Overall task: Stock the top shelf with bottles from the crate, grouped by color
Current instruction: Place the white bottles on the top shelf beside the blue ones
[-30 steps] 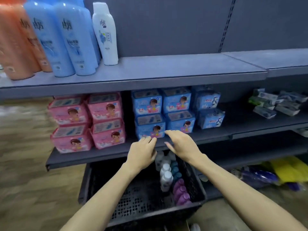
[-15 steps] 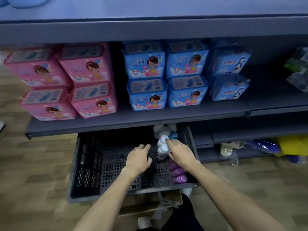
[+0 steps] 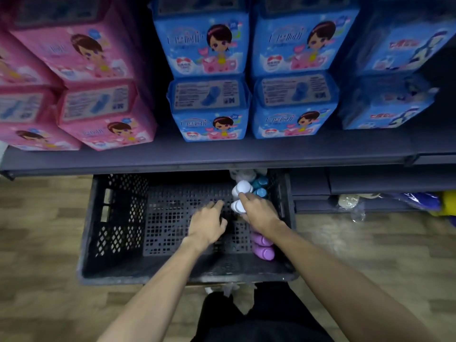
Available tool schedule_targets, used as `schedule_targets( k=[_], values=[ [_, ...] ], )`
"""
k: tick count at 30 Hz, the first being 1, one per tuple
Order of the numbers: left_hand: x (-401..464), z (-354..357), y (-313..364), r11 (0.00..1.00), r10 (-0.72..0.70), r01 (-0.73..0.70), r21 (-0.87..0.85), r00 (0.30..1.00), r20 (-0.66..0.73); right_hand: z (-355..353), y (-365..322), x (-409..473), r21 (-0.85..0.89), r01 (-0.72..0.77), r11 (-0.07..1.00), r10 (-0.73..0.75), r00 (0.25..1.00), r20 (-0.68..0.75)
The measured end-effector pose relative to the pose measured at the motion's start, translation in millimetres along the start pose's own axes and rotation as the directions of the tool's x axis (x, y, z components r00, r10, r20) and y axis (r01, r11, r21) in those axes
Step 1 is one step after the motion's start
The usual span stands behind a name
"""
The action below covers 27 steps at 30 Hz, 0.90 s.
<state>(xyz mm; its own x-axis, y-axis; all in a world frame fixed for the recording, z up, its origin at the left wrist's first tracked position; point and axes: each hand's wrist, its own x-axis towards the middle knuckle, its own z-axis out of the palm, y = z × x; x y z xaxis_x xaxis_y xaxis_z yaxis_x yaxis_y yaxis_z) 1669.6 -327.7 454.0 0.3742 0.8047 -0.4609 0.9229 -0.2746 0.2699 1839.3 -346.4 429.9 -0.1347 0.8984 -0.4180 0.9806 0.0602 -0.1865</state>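
The white-capped bottles (image 3: 239,193) stand at the crate's (image 3: 118,218) right end, centre frame, with teal-capped bottles (image 3: 259,186) behind them and purple bottles (image 3: 262,248) in front. A second ago both hands hovered above the crate; now they are down inside, so a pick is beginning. The right hand (image 3: 259,213) curls against the nearest white cap, its grip unclear. The left hand (image 3: 209,223), loosely open, holds nothing just beside.

A single head-worn view looks steeply down, close over the black crate (image 3: 116,225) beneath the shelf (image 3: 222,156).
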Motion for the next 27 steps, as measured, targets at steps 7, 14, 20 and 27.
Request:
schedule_targets(
  k=[7, 14, 20, 27],
  values=[
    [5.8, 14.5, 10.1, 0.999, -0.037, 0.037, 0.0, 0.997, 0.072, 8.3, -1.2, 12.3, -0.062, -0.013, 0.998, 0.021, 0.992, 0.121],
    [3.6, 17.7, 10.6, 1.0, -0.03, 0.03, 0.0, 0.998, 0.047, 13.5, -2.9, 19.4, -0.038, -0.061, 0.997, 0.064, 0.993, 0.096],
    [-7.4, 12.8, 4.1, 0.999, -0.039, 0.039, -0.013, 0.999, 0.024, 18.2, -5.4, 10.5, 0.026, -0.088, 0.996, 0.086, 0.994, 0.062],
    [-26.9, 1.4, -12.6, 1.0, -0.029, 0.029, -0.006, 0.999, -0.042, 12.5, -15.5, -6.2, 0.153, -0.117, 0.981, 0.119, 0.993, -0.005]
  ],
)
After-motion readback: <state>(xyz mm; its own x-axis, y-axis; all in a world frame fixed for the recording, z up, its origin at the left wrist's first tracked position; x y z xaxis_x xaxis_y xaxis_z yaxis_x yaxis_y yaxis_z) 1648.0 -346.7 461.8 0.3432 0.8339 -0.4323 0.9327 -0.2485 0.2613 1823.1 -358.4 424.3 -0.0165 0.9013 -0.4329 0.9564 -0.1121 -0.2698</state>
